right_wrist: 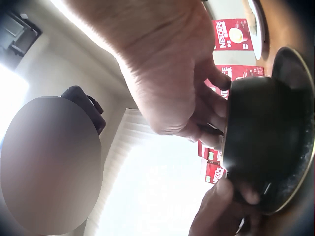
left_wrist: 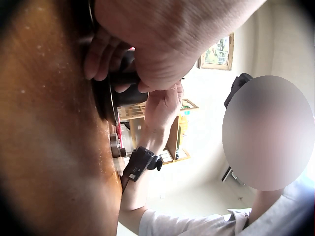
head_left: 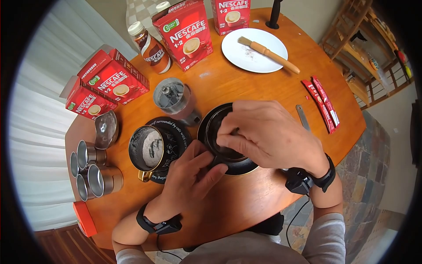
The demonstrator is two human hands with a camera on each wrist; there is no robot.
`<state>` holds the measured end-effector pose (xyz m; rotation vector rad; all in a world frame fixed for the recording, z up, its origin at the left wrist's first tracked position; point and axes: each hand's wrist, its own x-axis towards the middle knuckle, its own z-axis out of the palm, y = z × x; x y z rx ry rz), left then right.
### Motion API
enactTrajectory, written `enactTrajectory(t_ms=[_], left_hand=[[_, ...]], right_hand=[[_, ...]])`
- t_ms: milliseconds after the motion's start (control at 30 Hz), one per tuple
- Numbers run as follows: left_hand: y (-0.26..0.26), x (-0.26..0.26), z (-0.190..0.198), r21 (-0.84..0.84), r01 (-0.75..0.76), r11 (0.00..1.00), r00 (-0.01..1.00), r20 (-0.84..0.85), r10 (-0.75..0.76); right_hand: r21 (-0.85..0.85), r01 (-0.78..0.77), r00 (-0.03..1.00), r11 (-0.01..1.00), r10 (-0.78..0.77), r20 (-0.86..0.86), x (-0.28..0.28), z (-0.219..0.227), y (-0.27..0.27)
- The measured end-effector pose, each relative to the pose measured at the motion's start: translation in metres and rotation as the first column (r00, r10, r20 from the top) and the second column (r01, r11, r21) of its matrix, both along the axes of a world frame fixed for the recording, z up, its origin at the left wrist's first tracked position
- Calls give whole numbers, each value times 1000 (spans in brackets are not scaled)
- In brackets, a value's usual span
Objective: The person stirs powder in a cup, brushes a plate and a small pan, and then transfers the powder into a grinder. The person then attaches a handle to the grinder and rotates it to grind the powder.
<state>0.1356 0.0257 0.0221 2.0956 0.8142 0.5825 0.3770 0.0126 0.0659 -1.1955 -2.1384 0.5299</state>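
Observation:
A black cup (right_wrist: 261,128) stands on a dark gold-rimmed saucer (head_left: 244,169) in front of me. My left hand (head_left: 184,178) holds this cup at its handle, the thumb lying along the top in the head view. Over the cup's mouth is my right hand (head_left: 277,134), fingers bent down at the rim; the right wrist view has its fingertips right at the opening. I cannot tell whether they pinch something inside. Left of it, a second black cup (head_left: 137,155) with a gold handle holds pale powder (head_left: 152,147) and sits on a lettered black saucer (head_left: 178,127).
Behind the cups stands a metal canister (head_left: 171,97). Steel cups (head_left: 105,180) and a glass bowl (head_left: 107,130) are on the left. Red Nescafe boxes (head_left: 187,37) and a bottle (head_left: 149,48) line the back. A brush (head_left: 268,53) lies across a white plate (head_left: 233,55); red sachets (head_left: 323,103) lie right.

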Motion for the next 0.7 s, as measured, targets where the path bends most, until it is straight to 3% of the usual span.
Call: enactTrajectory(t_ms=[100,200,300,500,600,700], left_hand=[[-1,-1,0,-13,0,1000,1000,-17,0],[0,-1,1,-2,5,1000,1000,-17,-5],[-1,-1,0,4,2,1000,1000,-14,-2],[-1,0,-4,-28,-11,1000,1000,18,12],[-1,1,-1,-18,-6,1000,1000,-8,6],[0,0,1,-16,2,1000,1000,-23,-2]], right_hand=[[152,55,998,987,-51,-29,-2,-13,6],[19,13,998,1000,-12,-56,4,-6,4],[131,92,993,987,-81,-88,-2,-11,6],[-21,-18,999,1000,19,28,4,4,1],[114,65,997,991,-60,-48,-2,-9,6],[105,54,998,993,-53,-22,2,-11,7]])
